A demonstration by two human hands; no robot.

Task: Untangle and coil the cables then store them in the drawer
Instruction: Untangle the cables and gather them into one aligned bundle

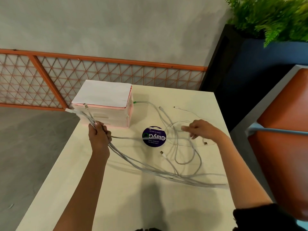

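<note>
Left hand [99, 138] raised at table [116, 200] left side, fist closed round bundle of white cables [144, 169]; plug ends poke above fist, in front of drawer unit [103, 99].

Drawer unit: small white-pink box, drawers look closed.

Strands trail across table past round purple sticker [154, 136] into loose tangle.

Cables thin, round, smooth, limp, light. Judged prone to slip and re-knot. Best taken near plugs, one strand at a time.

Right hand [202, 129] half curled over tangle, blurred; cannot tell if pinching strand.
</note>
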